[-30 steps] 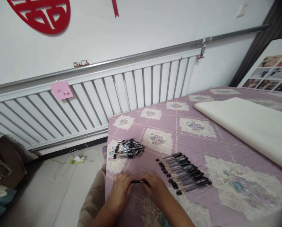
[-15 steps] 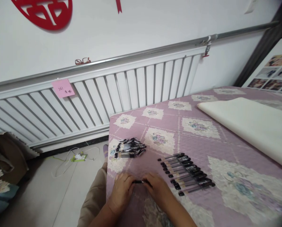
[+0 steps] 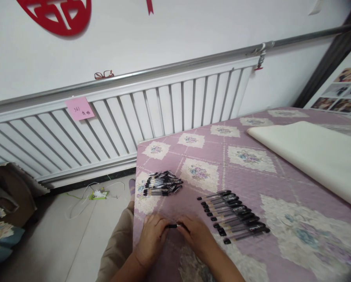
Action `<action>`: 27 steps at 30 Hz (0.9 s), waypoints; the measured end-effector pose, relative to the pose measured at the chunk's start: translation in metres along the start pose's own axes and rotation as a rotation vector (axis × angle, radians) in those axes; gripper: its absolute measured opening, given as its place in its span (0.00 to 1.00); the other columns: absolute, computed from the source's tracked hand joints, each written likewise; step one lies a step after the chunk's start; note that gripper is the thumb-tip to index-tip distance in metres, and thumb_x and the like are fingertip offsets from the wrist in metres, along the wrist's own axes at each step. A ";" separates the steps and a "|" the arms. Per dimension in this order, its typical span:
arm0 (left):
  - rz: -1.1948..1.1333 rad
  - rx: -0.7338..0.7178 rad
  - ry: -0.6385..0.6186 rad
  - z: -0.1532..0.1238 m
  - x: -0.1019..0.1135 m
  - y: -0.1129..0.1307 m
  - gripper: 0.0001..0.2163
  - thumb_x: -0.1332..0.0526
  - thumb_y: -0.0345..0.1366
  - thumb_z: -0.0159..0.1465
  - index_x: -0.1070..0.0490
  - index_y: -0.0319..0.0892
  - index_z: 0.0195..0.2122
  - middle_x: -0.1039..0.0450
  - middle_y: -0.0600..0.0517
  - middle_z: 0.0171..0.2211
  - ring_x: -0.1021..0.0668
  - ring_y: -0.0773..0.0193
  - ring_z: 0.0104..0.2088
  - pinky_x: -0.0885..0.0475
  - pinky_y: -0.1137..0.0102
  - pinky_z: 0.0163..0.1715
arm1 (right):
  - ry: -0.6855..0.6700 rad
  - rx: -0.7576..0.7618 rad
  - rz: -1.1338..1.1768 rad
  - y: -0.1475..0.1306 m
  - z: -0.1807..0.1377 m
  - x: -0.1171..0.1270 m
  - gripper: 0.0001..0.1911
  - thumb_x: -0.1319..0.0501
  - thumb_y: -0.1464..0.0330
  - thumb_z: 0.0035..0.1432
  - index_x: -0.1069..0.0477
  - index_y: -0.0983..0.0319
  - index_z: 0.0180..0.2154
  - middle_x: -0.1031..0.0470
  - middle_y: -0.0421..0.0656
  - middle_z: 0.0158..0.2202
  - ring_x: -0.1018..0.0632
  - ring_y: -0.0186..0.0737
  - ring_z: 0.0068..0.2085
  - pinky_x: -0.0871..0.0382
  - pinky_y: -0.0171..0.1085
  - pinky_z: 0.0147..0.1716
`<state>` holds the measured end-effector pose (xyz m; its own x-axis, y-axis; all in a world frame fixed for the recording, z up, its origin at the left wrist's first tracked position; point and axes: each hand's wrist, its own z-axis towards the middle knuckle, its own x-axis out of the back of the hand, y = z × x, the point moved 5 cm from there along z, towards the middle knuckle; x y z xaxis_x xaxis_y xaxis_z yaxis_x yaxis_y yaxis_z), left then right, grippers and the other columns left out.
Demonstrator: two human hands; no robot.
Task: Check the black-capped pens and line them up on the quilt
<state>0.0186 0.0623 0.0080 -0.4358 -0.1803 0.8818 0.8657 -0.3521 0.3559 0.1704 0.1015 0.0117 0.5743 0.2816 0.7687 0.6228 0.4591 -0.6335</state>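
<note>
Over the near edge of the bed, a black pen (image 3: 172, 226) lies level between my two hands. My left hand (image 3: 153, 235) is closed around one end of it. At the other end, its pale tip shows beside the pinched fingers of my right hand (image 3: 194, 234); what those fingers hold is hidden. To the right, a row of black-capped pens (image 3: 237, 213) lies side by side on the cover. Beyond my left hand is a loose pile of shorter black and clear pen parts (image 3: 162, 183).
The bed has a purple flowered cover (image 3: 169, 160). A folded cream cloth (image 3: 310, 145) lies at right. Behind the bed stands a white radiator (image 3: 175, 105) with a pink note (image 3: 80, 108) on it. A power strip (image 3: 99, 194) with cables is on the floor at left.
The view has shifted slightly. Both hands stay at about the same place around the pen, and the pile and the row look unchanged.
</note>
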 end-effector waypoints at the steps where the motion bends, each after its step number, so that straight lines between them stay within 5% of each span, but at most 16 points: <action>1: -0.002 -0.001 0.001 0.000 0.000 0.000 0.09 0.43 0.28 0.61 0.30 0.46 0.41 0.29 0.50 0.38 0.29 0.57 0.41 0.36 0.60 0.42 | 0.014 -0.003 0.025 0.000 -0.001 0.001 0.10 0.44 0.68 0.58 0.30 0.59 0.42 0.25 0.43 0.41 0.27 0.42 0.42 0.37 0.39 0.42; 9: -0.007 -0.031 0.013 0.000 0.002 0.001 0.08 0.43 0.29 0.62 0.30 0.46 0.41 0.29 0.50 0.38 0.29 0.58 0.40 0.36 0.61 0.42 | -0.017 0.008 -0.003 -0.002 0.000 0.000 0.10 0.48 0.67 0.60 0.29 0.60 0.33 0.25 0.44 0.36 0.27 0.42 0.39 0.37 0.38 0.39; 14: -0.005 -0.019 -0.001 0.000 0.001 0.000 0.08 0.43 0.29 0.61 0.30 0.46 0.40 0.29 0.51 0.37 0.29 0.58 0.40 0.36 0.61 0.41 | 0.009 -0.016 0.046 -0.001 -0.001 0.002 0.09 0.44 0.69 0.56 0.29 0.59 0.40 0.25 0.43 0.39 0.27 0.42 0.42 0.37 0.37 0.41; 19: -0.011 -0.024 -0.005 0.000 0.000 0.000 0.08 0.45 0.29 0.62 0.30 0.46 0.41 0.29 0.50 0.38 0.29 0.58 0.41 0.36 0.61 0.42 | -0.023 -0.021 -0.007 -0.001 -0.001 0.001 0.08 0.46 0.67 0.59 0.29 0.59 0.33 0.25 0.43 0.36 0.26 0.42 0.39 0.37 0.37 0.39; 24: -0.004 -0.014 -0.020 0.000 -0.001 -0.001 0.09 0.44 0.29 0.62 0.30 0.46 0.42 0.29 0.50 0.38 0.29 0.57 0.40 0.36 0.61 0.43 | 0.021 -0.012 0.053 -0.001 -0.001 0.002 0.10 0.44 0.69 0.56 0.30 0.58 0.41 0.25 0.43 0.40 0.27 0.42 0.42 0.37 0.37 0.41; 27: -0.003 -0.012 -0.019 0.000 0.000 0.000 0.09 0.44 0.29 0.61 0.29 0.46 0.41 0.29 0.50 0.38 0.29 0.57 0.40 0.36 0.61 0.42 | -0.007 -0.013 0.024 -0.002 -0.001 0.002 0.07 0.44 0.70 0.57 0.29 0.59 0.36 0.24 0.43 0.38 0.26 0.42 0.41 0.37 0.37 0.40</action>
<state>0.0186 0.0625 0.0076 -0.4332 -0.1614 0.8867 0.8613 -0.3639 0.3545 0.1707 0.1006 0.0149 0.5856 0.2985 0.7536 0.6157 0.4409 -0.6531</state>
